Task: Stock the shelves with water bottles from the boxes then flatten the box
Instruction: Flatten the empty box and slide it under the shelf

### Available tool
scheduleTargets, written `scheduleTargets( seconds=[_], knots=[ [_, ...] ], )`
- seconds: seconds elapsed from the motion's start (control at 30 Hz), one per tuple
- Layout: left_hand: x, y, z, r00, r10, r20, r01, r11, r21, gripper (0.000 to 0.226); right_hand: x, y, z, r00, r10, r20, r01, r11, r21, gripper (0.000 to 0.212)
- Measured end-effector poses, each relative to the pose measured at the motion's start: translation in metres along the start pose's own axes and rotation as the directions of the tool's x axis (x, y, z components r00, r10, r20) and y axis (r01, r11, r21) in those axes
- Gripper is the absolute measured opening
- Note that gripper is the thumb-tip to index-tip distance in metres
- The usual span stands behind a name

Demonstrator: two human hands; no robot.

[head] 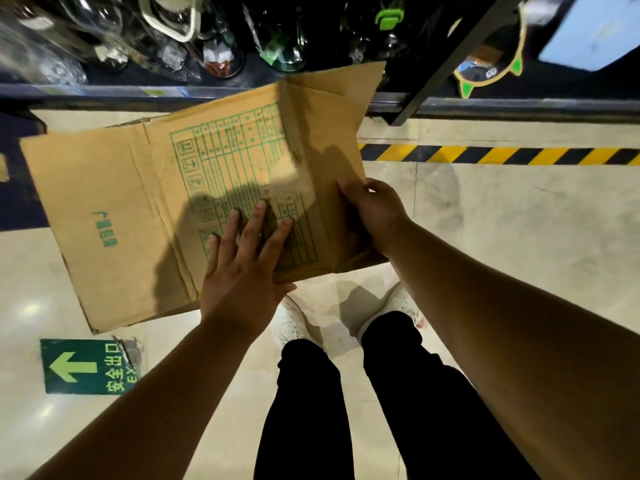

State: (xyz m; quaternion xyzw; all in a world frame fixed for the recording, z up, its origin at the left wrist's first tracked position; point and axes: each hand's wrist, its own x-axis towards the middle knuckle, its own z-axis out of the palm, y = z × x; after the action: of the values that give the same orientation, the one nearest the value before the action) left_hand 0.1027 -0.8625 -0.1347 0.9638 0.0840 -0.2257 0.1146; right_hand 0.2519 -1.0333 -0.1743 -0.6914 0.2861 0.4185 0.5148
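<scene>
Cardboard box, nearly collapsed, hangs above the floor before the shelf. Left hand presses flat, fingers straight, on its printed panel; right hand grips the right edge. Pressing evenly along the creases should flatten it best.

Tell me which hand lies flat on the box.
The left hand, fingers straight on the printed panel; the right hand grips the edge of the box.
</scene>
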Motion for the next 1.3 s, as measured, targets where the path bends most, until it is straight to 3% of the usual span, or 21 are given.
scheduleTargets(
  seconds=[0.1,0.2,0.3,0.33,0.5,0.6,0.7,0.73,0.8,0.9,1.03,1.1,1.17,1.3],
  knots=[
    [0.003,0.0,-0.007,1.0,0.0,0.015,0.0,1.0,-0.005,0.102,-0.007,-0.003,-0.018,0.992,-0.049,-0.119,0.052,0.998,0.024,0.06],
    [0.006,0.004,-0.013,1.0,-0.017,0.019,0.018,0.998,-0.064,0.093,-0.022,-0.011,-0.033,0.977,-0.116,-0.178,0.105,0.992,-0.072,0.041],
    [0.011,0.018,-0.024,0.997,-0.071,-0.018,0.065,0.972,-0.228,0.081,-0.044,-0.018,-0.046,0.964,-0.204,-0.174,0.182,0.975,-0.131,0.011],
    [0.016,0.024,-0.028,0.995,-0.1,-0.029,0.087,0.951,-0.296,0.075,-0.05,-0.018,-0.049,0.961,-0.223,-0.162,0.204,0.971,-0.128,0.01],
    [0.045,0.065,-0.063,0.982,-0.147,-0.12,0.058,0.835,-0.547,0.059,-0.088,-0.016,-0.04,0.964,-0.257,-0.067,0.258,0.966,0.017,0.013],
    [0.06,0.086,-0.093,0.967,-0.252,0.027,0.213,0.752,-0.623,0.066,-0.103,-0.01,-0.028,0.958,-0.279,-0.073,0.287,0.947,0.142,0.013],
    [0.072,0.098,-0.117,0.948,-0.282,0.15,0.317,0.772,-0.551,0.085,-0.115,-0.003,-0.015,0.939,-0.326,-0.111,0.332,0.942,0.041,0.014],
    [0.074,0.101,-0.123,0.934,-0.299,0.196,0.358,0.77,-0.529,0.085,-0.119,-0.001,-0.011,0.931,-0.347,-0.116,0.351,0.936,0.017,0.015],
    [0.075,0.105,-0.132,0.908,-0.336,0.25,0.418,0.758,-0.5,0.061,-0.126,0.003,-0.006,0.927,-0.366,-0.08,0.366,0.931,-0.016,0.016],
    [0.064,0.109,-0.137,0.919,-0.348,0.185,0.394,0.807,-0.441,0.028,-0.133,0.005,-0.002,0.941,-0.337,-0.006,0.336,0.937,0.098,0.013],
    [0.041,0.091,-0.135,0.934,-0.356,0.015,0.333,0.857,-0.394,0.026,-0.133,0.005,0.0,0.955,-0.298,0.015,0.292,0.945,0.147,0.028],
    [0.028,0.07,-0.131,0.935,-0.353,0.021,0.32,0.819,-0.476,0.024,-0.128,0.005,-0.004,0.956,-0.291,-0.022,0.292,0.949,0.117,0.019],
    [0.015,0.052,-0.131,0.937,-0.349,0.02,0.301,0.775,-0.555,0.024,-0.119,0.005,-0.012,0.951,-0.303,-0.068,0.3,0.953,-0.052,0.016],
    [-0.001,0.029,-0.15,0.95,-0.311,-0.04,0.251,0.829,-0.5,0.024,-0.105,-0.006,-0.021,0.946,-0.302,-0.119,0.265,0.93,-0.255,0.057]
  ],
)
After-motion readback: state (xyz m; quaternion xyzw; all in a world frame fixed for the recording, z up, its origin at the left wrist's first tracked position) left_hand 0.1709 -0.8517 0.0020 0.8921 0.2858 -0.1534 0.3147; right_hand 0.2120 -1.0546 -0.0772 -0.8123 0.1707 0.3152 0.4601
